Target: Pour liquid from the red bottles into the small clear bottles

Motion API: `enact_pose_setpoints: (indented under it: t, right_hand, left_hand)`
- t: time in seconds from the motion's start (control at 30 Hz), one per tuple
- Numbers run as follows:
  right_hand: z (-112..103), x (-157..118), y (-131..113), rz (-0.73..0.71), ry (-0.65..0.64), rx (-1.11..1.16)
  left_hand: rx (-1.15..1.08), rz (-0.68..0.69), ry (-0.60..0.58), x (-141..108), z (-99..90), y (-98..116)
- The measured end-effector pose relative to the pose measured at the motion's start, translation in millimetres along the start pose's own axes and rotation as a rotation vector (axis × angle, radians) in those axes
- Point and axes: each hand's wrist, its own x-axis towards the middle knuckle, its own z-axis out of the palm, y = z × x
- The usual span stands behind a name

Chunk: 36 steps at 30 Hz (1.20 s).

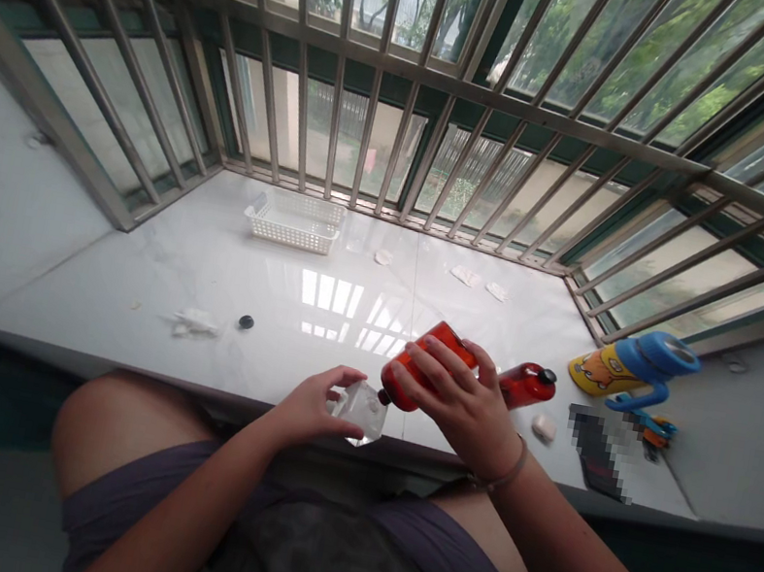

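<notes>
Lower centre, my right hand (459,390) grasps a red bottle (445,335), slanting neck-first lower-left toward the clear container (366,411) my left hand (310,408) grips.

Daylight from the barred windows (380,153) glares off the glossy sill (276,302); the lower corners are dim.

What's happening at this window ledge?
A seated person is using both hands. The right hand holds a red bottle tilted neck-down toward a clear container gripped in the left hand. The bottle's dark mouth is right at the container; whether anything is flowing, I can't tell. A second red bottle is on the white ledge beyond the right hand, and a small black round piece lies off to the left.
</notes>
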Motion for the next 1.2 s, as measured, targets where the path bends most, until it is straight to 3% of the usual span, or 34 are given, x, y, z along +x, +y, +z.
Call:
enact_pose_setpoints:
  t: [0.2,0.33,0.43,0.6,0.77,0.97,1.2]
  right_hand:
    - [11,-9,-8,0.077,-0.043,0.034]
    - [27,-20,-19,0.202,-0.084,0.125]
    - [43,-31,-31,0.332,-0.042,0.257]
    - [74,-50,-52,0.631,0.087,0.485]
    - [103,-62,-61,0.823,0.125,0.618]
    - [127,-56,-66,1.002,0.135,0.806]
    - [142,-34,-80,1.004,0.151,0.905]
  left_hand:
    - [-0.023,0.020,0.018,-1,-1.6,-1]
    - [-0.071,0.013,0.028,-3,-4.7,-2]
    - [-0.101,0.020,0.039,-6,-10.1,-5]
    - [-0.064,0.019,0.123,-6,-29.8,-11]
    - [-0.064,0.030,0.194,1,-55.7,-18]
    - [-0.004,0.001,0.263,13,-76.7,-26]
    - [0.169,0.008,0.293,15,-88.9,-25]
